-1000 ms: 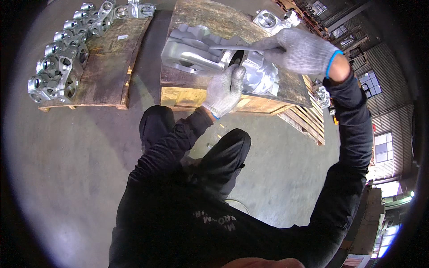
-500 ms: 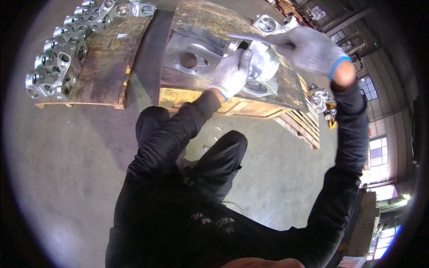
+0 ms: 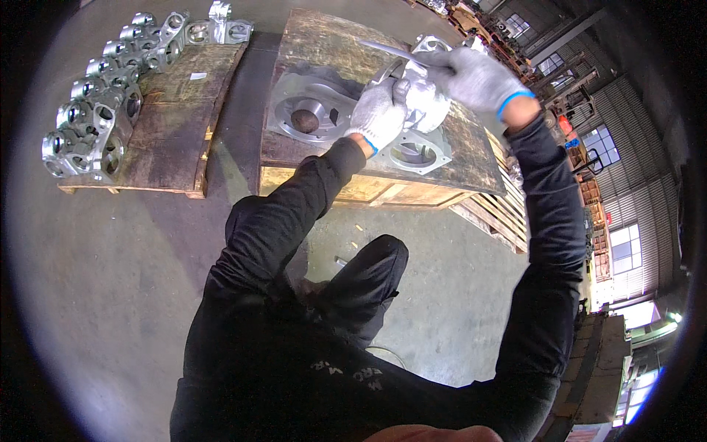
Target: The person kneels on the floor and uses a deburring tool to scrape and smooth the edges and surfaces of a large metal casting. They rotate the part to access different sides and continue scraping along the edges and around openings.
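A large silver metal casting [image 3: 317,110] lies on a wooden crate [image 3: 449,147] in front of me. My left hand [image 3: 377,112], in a white knit glove, grips the casting's upper right part. My right hand [image 3: 475,75], also gloved, is closed around a thin metal rod-like tool [image 3: 387,51] whose tip points left over the casting. A flat silver flange plate [image 3: 416,153] rests on the crate just below my left hand.
A low wooden pallet [image 3: 169,140] at the left carries a row of several silver cast housings [image 3: 88,132]. Stacked pallets [image 3: 501,214] stand right of the crate. The grey concrete floor [image 3: 103,295] lies below, with my dark trouser leg over it.
My view has shifted a little, so the crate sits lower in the picture. My left hand has moved up onto the casting's top right part, and the right hand with the tool has drawn closer.
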`<state>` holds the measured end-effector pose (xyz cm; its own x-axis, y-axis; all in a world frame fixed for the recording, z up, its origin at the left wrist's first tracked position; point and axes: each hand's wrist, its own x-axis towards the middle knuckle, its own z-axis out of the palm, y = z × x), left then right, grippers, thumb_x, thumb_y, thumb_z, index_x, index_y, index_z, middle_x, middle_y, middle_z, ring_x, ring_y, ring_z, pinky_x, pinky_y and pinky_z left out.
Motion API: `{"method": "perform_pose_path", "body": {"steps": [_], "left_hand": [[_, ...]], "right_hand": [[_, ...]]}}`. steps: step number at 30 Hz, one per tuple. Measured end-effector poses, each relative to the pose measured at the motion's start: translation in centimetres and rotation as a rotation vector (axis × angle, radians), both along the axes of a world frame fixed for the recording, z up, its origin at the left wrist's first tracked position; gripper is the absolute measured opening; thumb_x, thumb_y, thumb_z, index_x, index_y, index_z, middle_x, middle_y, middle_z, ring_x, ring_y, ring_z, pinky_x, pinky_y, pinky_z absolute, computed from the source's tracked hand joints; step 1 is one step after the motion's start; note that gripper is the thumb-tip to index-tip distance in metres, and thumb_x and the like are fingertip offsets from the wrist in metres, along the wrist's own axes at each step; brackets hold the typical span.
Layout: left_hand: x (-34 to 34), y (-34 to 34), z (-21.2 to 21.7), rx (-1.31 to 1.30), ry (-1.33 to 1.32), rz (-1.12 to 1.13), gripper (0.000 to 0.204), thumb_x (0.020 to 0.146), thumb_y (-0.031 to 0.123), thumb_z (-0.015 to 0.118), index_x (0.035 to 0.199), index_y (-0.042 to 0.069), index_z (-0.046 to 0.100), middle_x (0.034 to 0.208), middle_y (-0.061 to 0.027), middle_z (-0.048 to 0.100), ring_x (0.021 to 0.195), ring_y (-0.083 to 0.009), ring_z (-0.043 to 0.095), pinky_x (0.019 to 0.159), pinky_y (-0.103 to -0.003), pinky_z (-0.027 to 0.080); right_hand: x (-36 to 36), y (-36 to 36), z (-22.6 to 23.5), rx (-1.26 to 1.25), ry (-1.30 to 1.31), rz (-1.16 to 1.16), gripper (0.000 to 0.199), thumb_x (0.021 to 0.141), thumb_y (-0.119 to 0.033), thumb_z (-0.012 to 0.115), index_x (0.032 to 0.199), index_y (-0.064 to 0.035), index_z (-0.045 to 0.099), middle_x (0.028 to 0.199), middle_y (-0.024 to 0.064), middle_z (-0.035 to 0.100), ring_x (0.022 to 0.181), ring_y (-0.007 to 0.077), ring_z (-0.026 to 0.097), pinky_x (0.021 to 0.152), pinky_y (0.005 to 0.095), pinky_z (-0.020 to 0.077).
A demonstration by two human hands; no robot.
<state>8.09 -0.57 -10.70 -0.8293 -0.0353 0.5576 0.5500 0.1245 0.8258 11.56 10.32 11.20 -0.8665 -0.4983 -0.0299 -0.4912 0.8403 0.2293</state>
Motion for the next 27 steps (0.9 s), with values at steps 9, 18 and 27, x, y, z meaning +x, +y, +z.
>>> {"method": "perform_pose_path", "body": {"steps": [9, 18, 27], "left_hand": [[-3.2, -0.3, 1.7, -0.021, 0.003, 0.015, 0.056, 0.11, 0.047, 0.039, 0.116, -0.001, 0.069, 0.104, -0.0302, 0.07, 0.099, -0.0499, 0.067, 0.085, -0.053, 0.052], [-1.9, -1.6, 2.3, 0.055, -0.077, -0.015, 0.056, 0.109, 0.047, 0.047, 0.127, -0.003, 0.063, 0.101, -0.0261, 0.073, 0.099, -0.0403, 0.071, 0.088, -0.044, 0.053], [-4.4, -15.6, -6.9, -0.115, -0.178, 0.468, 0.097, 0.087, 0.043, 0.086, 0.156, 0.0, 0.036, 0.15, -0.0265, 0.053, 0.133, -0.0319, 0.058, 0.111, -0.04, 0.047]], "right_hand": [[-6.5, 3.6, 1.5, 0.117, 0.075, -0.099, 0.047, 0.095, -0.043, 0.064, 0.118, -0.0041, 0.076, 0.099, 0.023, 0.076, 0.084, 0.037, 0.075, 0.078, 0.0449, 0.0578], [-2.8, -0.3, -1.4, 0.192, 0.328, 0.264, 0.031, 0.092, -0.033, 0.064, 0.102, -0.0075, 0.078, 0.095, 0.0215, 0.074, 0.092, 0.0417, 0.071, 0.08, 0.0512, 0.0572], [-3.0, 1.0, -0.5, 0.149, 0.206, 0.177, 0.033, 0.096, -0.033, 0.063, 0.105, -0.0056, 0.08, 0.098, 0.0207, 0.076, 0.09, 0.036, 0.075, 0.082, 0.0451, 0.0586]]}}
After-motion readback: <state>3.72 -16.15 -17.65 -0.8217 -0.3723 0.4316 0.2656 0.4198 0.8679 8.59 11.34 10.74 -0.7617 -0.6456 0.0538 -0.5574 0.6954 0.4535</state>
